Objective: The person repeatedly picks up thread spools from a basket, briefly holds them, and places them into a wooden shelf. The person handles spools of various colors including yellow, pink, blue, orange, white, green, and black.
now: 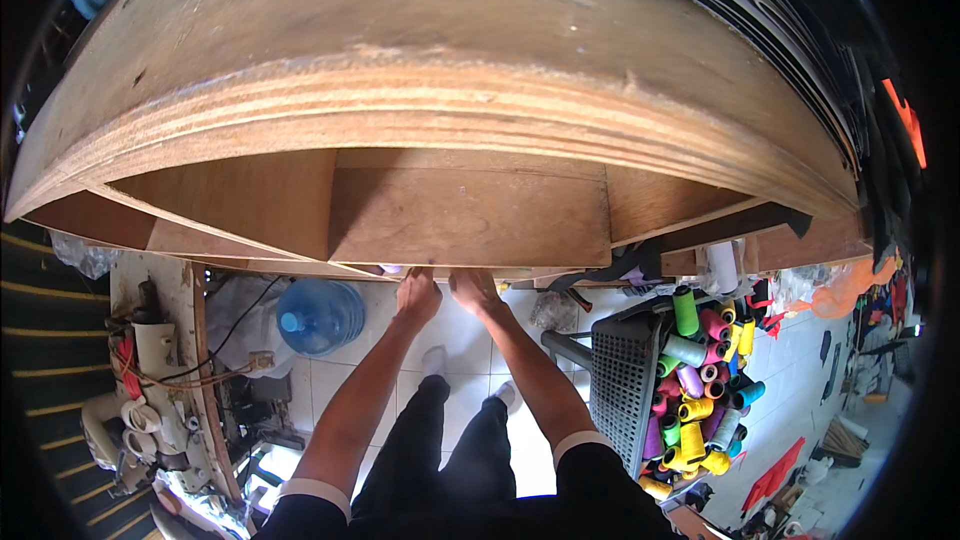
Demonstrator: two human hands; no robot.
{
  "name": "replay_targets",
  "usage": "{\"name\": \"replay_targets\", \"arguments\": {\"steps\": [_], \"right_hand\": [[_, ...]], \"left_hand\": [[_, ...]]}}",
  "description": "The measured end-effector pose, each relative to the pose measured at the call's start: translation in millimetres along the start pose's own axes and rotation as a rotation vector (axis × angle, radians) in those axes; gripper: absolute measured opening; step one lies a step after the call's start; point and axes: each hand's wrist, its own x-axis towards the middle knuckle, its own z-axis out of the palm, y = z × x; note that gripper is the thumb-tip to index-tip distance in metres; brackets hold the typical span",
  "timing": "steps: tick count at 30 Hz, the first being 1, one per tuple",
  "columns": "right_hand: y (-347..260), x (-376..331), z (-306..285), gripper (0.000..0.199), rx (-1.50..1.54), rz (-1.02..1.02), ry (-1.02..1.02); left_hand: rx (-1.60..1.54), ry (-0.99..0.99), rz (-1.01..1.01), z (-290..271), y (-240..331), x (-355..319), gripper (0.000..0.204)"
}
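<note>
Reaching to wooden cabinet [440, 110] | left hand [419, 294] beside right hand [473, 290] | fingers partly hidden, cannot tell grip

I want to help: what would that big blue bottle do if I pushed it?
The blue bottle would probably slide, since the floor tiles look smooth. Its round body could also roll, and its shiny surface might feel slippery.

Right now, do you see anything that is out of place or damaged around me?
Yes. Right of you, the thread spools lie jumbled at many angles, and a red scrap lies loose on the tiled floor. The wooden unit's front edge also looks worn and rough.
</note>
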Motion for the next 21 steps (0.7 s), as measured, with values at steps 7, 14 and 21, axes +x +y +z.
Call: {"name": "replay_targets", "arguments": {"steps": [7,14,21], "right_hand": [[0.5,-0.8,10.5,0.028,0.056,-0.044,0.149],[-27.8,-17.8,6.2,0.041,0.001,-0.258,0.225],[-32.3,-3.3,20.8,0.047,0.061,-0.095,0.344]], "left_hand": [[-0.104,0.084,-0.038,-11.8,4.3,-13.5,0.042],[-0.134,0.288,-0.116,-15.0,-24.6,-35.1,0.046],[-0.126,0.296,-0.109,-7.7,-31.4,-34.0,0.052]]}}
